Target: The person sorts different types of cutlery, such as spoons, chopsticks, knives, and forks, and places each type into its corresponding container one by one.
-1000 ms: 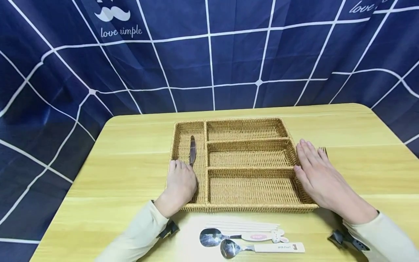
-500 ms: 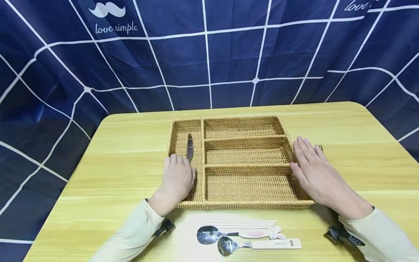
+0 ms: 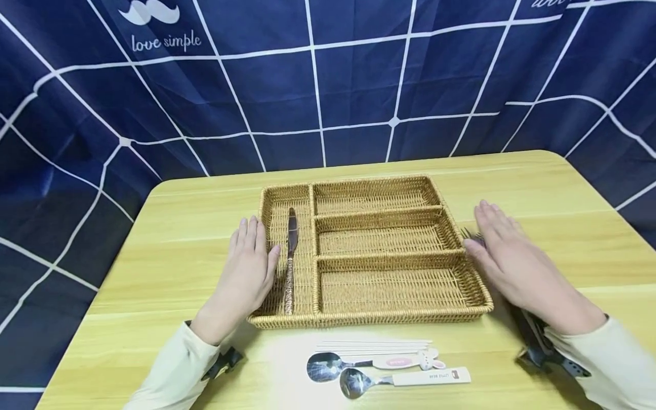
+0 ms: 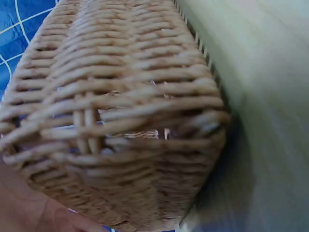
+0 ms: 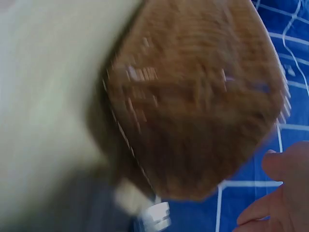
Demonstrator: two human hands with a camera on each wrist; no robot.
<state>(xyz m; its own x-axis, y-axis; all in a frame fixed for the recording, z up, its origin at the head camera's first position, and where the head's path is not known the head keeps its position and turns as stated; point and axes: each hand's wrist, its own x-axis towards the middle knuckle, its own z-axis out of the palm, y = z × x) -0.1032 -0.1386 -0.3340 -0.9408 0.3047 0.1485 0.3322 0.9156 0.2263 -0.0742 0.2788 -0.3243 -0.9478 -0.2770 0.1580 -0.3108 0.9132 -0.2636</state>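
A wicker cutlery tray (image 3: 376, 316) with several compartments lies on the wooden table. In its long left compartment is a table knife (image 3: 291, 256), blade pointing away. My left hand (image 3: 243, 270) lies along the tray's left side, fingers straight, thumb over the rim. Off the right side is my right hand (image 3: 523, 265), fingers extended, thumb near the tray. A fork (image 3: 472, 234) shows its tines beside that thumb. The rest of it is hidden by the hand, so I cannot tell how it is supported. Woven wall (image 4: 120, 111) fills much of the left wrist view; the right wrist view is blurred.
Before the tray lie a spoon with a rabbit-shaped handle end (image 3: 325, 367), a spoon with a plain white handle (image 3: 430, 377) and several thin white sticks (image 3: 374, 345). A blue curtain with white grid lines (image 3: 353, 80) stands behind the wooden table (image 3: 128, 290).
My left hand has let go of the knife and moved to the tray's left side. My right hand has come away from the right side, and the fork's tines now show at its thumb side.
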